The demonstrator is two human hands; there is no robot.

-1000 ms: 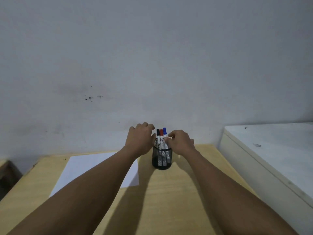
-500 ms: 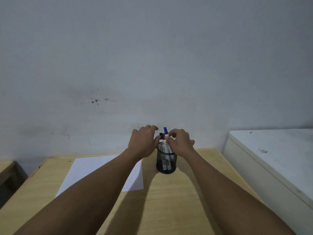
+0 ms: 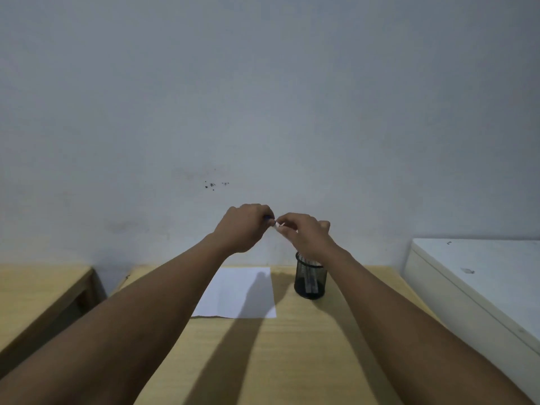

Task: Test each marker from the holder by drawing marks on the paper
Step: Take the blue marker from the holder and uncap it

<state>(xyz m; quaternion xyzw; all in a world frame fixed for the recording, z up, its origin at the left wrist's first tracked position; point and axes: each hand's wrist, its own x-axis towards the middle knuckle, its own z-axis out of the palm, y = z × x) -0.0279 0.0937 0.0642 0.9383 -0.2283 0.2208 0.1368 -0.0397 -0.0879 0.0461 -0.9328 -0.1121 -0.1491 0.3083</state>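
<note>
Paper (image 3: 238, 290) lies blank on the tabletop (image 3: 292, 361), so by my judgement no mark is drawn yet. Head view: left hand (image 3: 244, 228) and right hand (image 3: 304, 233) are both closed on one marker (image 3: 274, 224) raised above the sheet, seemingly pulling its cap. Holder (image 3: 310, 280) stands just right of the paper with other markers inside. A white cabinet (image 3: 482, 282) sits well right; nothing blocks the sheet.

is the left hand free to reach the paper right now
Probably not yet: the left hand and right hand both grip the blue marker above the table. The paper itself lies uncovered.
</note>
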